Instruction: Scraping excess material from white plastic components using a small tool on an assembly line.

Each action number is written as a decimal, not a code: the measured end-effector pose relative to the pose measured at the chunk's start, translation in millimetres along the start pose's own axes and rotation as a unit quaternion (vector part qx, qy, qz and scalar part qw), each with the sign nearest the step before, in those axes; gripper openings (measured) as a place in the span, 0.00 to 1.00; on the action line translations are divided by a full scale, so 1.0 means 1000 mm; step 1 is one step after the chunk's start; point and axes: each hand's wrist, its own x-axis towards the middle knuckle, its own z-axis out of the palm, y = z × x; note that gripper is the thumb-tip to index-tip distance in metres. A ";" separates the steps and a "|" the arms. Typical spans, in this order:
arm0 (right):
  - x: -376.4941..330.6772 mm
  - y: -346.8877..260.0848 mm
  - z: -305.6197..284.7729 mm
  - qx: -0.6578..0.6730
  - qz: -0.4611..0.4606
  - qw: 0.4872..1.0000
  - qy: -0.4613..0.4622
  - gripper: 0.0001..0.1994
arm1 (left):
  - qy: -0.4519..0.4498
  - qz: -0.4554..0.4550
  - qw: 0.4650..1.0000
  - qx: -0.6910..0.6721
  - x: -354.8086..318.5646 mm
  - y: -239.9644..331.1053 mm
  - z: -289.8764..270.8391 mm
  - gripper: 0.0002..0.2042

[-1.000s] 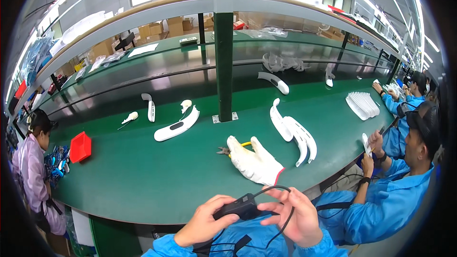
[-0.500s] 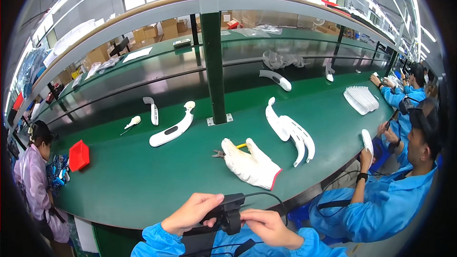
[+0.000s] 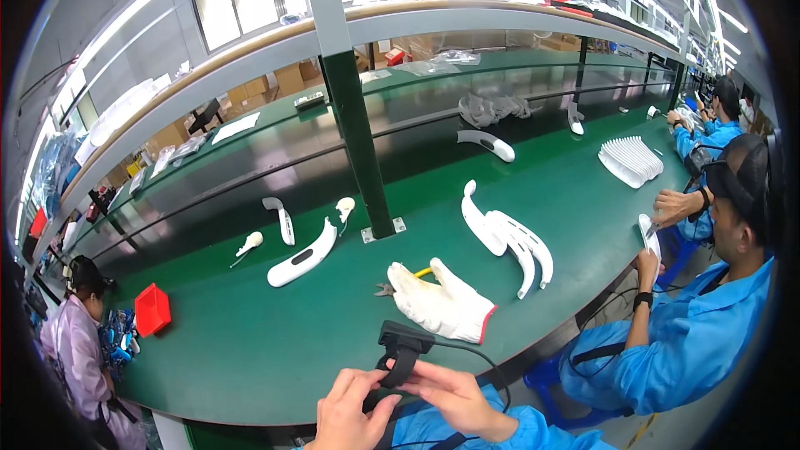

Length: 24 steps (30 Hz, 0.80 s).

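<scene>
Close to the near table edge, my left hand [image 3: 354,411] and my right hand [image 3: 457,398] both grip a black strap [image 3: 402,367]. It is fixed to a small black box-shaped device [image 3: 404,336] with a cable running off to the right. My left fingers and thumb pinch the strap's lower left side. The right fingers press together on its right side. The box itself sits above my fingertips, uncovered. Just beyond it lies a white work glove [image 3: 437,300] with a red cuff, resting over yellow-handled pliers [image 3: 385,290] whose jaws stick out on the left.
White curved plastic shells [image 3: 302,258] and stacked shells [image 3: 507,237] lie on the green table [image 3: 225,367]. A green post [image 3: 367,158] rises from it. Left are a red bin [image 3: 152,310] and a person [image 3: 75,342]; right, a co-worker [image 3: 675,317] holds a white part.
My left hand has moved off the box down to the strap, and the box has turned. My view has tilted and shifted. The co-worker's other hand has come up to the white part.
</scene>
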 end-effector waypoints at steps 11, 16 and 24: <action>-0.001 -0.026 0.021 -0.167 -0.029 0.984 -0.059 0.18 | 0.000 0.056 0.994 -0.091 -0.013 -0.021 -0.001 0.09; -0.010 -0.005 0.007 0.018 0.027 0.999 -0.042 0.17 | -0.023 0.162 0.983 0.082 -0.026 -0.016 0.005 0.09; -0.014 0.002 0.007 0.309 0.036 0.950 -0.031 0.19 | -0.015 0.226 0.966 0.123 -0.034 -0.017 0.016 0.08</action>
